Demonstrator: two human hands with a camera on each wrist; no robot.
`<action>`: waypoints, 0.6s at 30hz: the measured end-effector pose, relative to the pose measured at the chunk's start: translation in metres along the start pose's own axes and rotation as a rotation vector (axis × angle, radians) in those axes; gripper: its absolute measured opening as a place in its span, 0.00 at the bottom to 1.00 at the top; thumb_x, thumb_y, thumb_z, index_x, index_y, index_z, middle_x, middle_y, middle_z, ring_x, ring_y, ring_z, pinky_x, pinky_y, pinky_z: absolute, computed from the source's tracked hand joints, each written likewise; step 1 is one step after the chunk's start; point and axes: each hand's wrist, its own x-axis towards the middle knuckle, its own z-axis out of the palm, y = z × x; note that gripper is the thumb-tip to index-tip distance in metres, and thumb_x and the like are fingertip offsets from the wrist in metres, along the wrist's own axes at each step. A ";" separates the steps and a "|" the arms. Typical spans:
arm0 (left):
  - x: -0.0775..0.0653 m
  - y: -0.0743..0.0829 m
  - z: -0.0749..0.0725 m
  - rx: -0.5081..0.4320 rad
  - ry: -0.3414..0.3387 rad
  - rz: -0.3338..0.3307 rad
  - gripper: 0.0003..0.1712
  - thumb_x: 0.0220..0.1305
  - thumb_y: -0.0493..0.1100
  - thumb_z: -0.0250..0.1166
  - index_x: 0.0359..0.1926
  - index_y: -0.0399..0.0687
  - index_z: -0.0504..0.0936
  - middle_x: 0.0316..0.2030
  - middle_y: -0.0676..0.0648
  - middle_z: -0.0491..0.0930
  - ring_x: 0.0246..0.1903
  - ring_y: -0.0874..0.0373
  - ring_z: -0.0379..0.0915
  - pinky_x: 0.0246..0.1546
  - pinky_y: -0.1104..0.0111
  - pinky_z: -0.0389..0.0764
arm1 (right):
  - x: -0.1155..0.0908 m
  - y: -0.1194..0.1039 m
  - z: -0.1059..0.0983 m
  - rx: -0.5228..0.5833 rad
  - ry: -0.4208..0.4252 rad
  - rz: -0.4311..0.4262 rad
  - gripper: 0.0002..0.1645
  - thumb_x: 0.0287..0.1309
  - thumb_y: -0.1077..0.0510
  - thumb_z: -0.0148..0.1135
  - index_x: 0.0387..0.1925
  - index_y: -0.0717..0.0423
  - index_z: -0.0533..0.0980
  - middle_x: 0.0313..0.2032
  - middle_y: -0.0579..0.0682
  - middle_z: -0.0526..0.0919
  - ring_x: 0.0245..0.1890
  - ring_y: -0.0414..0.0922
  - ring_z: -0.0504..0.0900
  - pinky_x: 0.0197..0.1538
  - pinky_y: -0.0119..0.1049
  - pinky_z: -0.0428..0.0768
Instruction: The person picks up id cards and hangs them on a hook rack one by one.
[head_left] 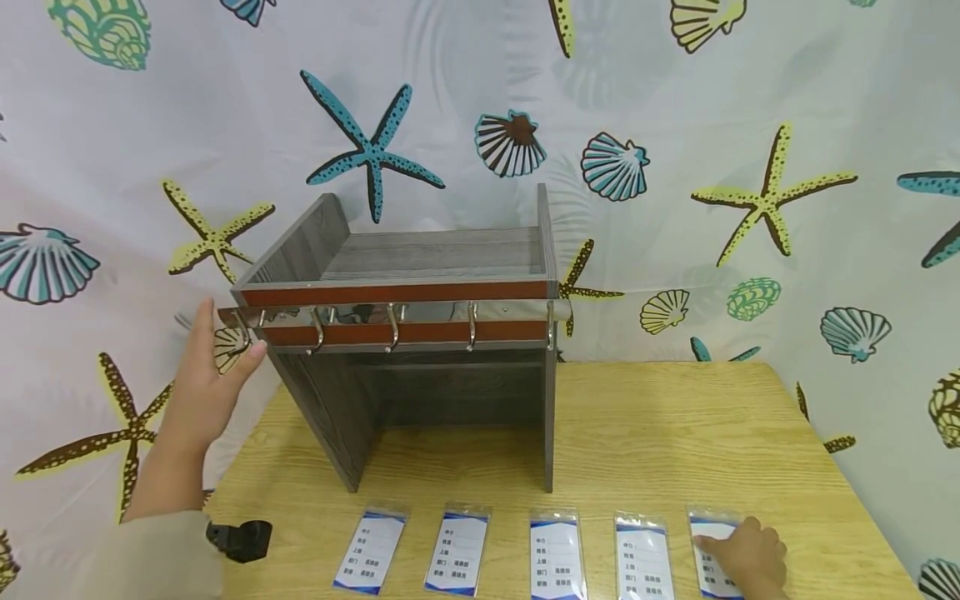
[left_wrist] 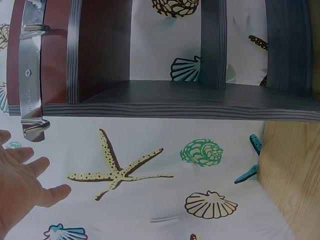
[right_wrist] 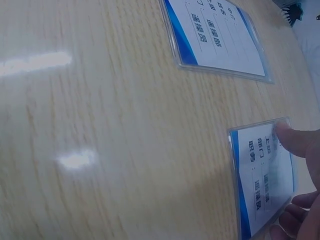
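Note:
A grey wooden shelf unit (head_left: pixel 551 400) stands on the table, with a shiny metal hook rail (head_left: pixel 435 311) across its reddish-brown front board. My left hand (head_left: pixel 206 375) is raised beside the rail's left end, thumb and fingers spread. The left wrist view shows that hand (left_wrist: pixel 22 180) apart from the lowest hook (left_wrist: pixel 35 126). At the table's right front, my right hand (head_left: pixel 750 554) holds the rightmost clear-sleeved badge card (head_left: pixel 712 525) by its edges. In the right wrist view its thumb (right_wrist: pixel 295 139) lies over one edge and the fingers curl at the opposite side.
Several similar badge cards (head_left: pixel 555 554) lie in a row along the front of the wooden table (head_left: pixel 675 433). A small black object (head_left: pixel 247 540) is at the left front. Behind hangs a white cloth (head_left: pixel 465 67) with starfish and shells.

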 end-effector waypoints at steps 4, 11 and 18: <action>0.004 0.000 -0.004 -0.020 -0.006 -0.007 0.40 0.63 0.48 0.46 0.66 0.53 0.30 0.64 0.43 0.29 0.61 0.50 0.22 0.54 0.47 0.29 | 0.001 -0.001 0.003 0.000 0.040 0.044 0.52 0.27 0.35 0.67 0.34 0.79 0.62 0.25 0.64 0.63 0.28 0.56 0.64 0.26 0.41 0.67; 0.011 0.001 -0.008 -0.044 -0.004 -0.046 0.40 0.63 0.50 0.46 0.66 0.53 0.30 0.64 0.43 0.30 0.61 0.43 0.27 0.53 0.43 0.32 | 0.004 -0.002 0.005 0.046 0.081 0.113 0.50 0.23 0.40 0.72 0.34 0.79 0.62 0.27 0.67 0.65 0.28 0.57 0.65 0.27 0.43 0.68; 0.015 0.003 -0.013 -0.094 -0.032 -0.107 0.38 0.64 0.52 0.42 0.65 0.55 0.28 0.64 0.43 0.29 0.62 0.44 0.26 0.50 0.39 0.35 | 0.005 0.001 0.004 0.085 0.076 0.112 0.51 0.20 0.39 0.72 0.33 0.79 0.63 0.27 0.68 0.66 0.29 0.59 0.65 0.26 0.43 0.68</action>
